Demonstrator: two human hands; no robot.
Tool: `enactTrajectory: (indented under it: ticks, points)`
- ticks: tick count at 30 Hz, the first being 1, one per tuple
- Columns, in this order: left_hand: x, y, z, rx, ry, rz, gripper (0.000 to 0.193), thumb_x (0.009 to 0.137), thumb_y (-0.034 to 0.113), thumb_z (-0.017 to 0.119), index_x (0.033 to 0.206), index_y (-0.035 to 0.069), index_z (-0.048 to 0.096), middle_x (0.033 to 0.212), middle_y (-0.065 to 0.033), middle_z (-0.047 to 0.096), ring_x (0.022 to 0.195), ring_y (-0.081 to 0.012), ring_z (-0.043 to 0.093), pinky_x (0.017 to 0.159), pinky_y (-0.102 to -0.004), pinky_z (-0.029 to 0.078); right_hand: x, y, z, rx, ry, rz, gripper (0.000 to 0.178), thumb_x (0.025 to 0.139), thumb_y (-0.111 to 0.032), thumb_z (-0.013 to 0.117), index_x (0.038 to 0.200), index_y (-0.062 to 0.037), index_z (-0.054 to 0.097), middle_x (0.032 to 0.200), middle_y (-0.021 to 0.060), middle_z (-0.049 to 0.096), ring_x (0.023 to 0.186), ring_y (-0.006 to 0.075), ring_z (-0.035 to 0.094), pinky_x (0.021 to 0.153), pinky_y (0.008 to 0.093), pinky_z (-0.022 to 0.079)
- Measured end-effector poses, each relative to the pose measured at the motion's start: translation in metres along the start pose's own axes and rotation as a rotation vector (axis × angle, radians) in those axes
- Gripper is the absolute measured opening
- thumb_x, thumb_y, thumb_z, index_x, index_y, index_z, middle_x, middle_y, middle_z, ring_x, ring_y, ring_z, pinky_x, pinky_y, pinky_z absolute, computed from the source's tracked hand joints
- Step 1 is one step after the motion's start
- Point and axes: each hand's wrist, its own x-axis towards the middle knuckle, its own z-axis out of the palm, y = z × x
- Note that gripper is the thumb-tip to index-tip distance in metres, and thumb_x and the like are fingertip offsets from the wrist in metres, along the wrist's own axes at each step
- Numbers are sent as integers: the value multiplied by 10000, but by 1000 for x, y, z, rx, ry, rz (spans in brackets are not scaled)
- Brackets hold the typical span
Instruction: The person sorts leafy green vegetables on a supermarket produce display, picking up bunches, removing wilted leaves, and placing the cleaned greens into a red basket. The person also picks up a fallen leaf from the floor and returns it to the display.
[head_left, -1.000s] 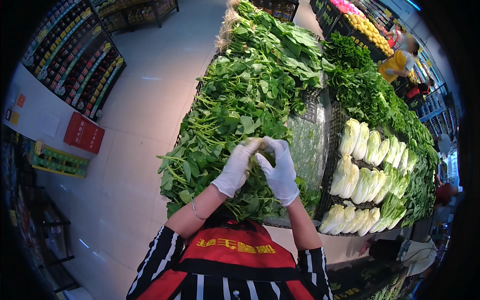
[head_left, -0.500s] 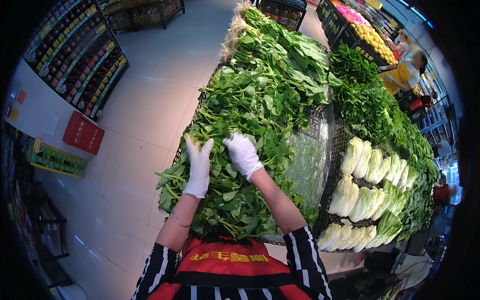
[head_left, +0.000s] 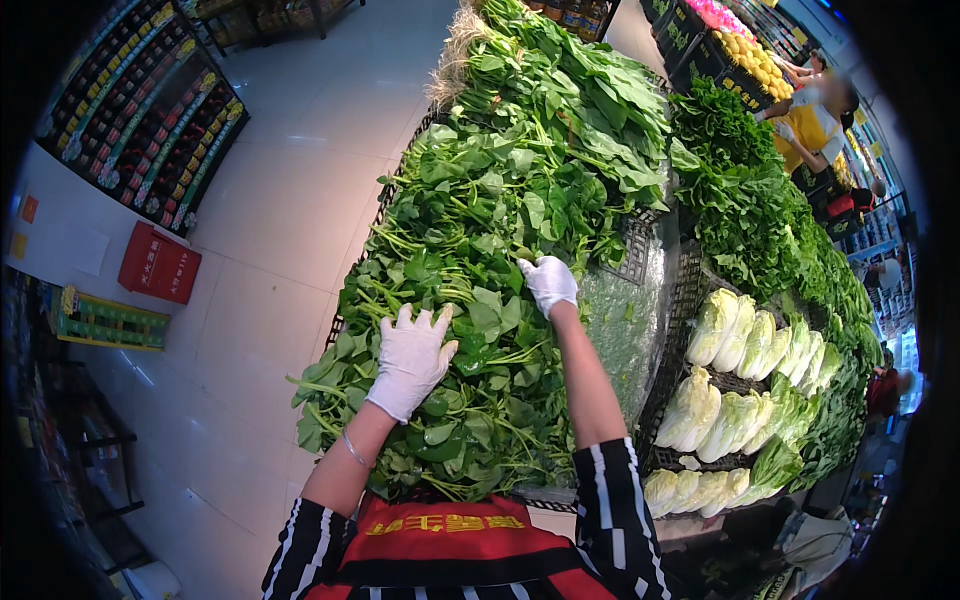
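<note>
The left hand (head_left: 412, 362) lies open, fingers spread, on the leafy greens (head_left: 492, 318). The right hand (head_left: 550, 285) has shifted farther from it, to their right edge, fingers curled; whether they grip a leaf I cannot tell. The heap is thus now handled at two separate spots. Beyond lie clear plastic (head_left: 615, 325) and pale cabbages (head_left: 714, 326).

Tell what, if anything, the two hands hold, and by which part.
The left white-gloved hand is spread over heaped, leafy green vegetables, gripping nothing visible; whether the curled right white-gloved hand holds anything cannot be told.
</note>
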Motion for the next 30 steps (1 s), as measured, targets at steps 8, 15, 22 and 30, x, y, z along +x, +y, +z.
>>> enactTrajectory:
  ticks: [8,15,22,30]
  points:
    - [1,-8,10,23,0,4,596,949,460,606,1480,206,515,1278,-130,646,1234,-392,534,965,-555,402,-2,28,6,1024,56,185,235,937,-277,740,931,-42,746,737,14,667,663,79,591,604,250,453]
    - [2,-8,14,45,17,21,595,954,461,597,1485,207,507,1289,-118,645,1249,-375,528,956,-554,404,-162,134,-119,472,51,38,142,930,-164,714,899,-26,725,768,8,620,684,88,532,601,257,402]
    - [3,-8,8,17,-8,34,631,944,451,617,1508,202,483,1368,-145,615,1257,-381,535,960,-545,427,-264,175,-124,-166,-107,24,414,871,-196,775,1232,-21,671,1090,202,710,1014,337,697,874,400,548]
    - [-19,5,-86,-159,-43,111,638,970,416,636,1512,127,462,1503,-233,481,1361,-448,473,1083,-519,419,-70,15,-99,224,132,-485,652,893,-292,763,1425,-14,507,1222,214,631,1120,336,634,1006,411,505]
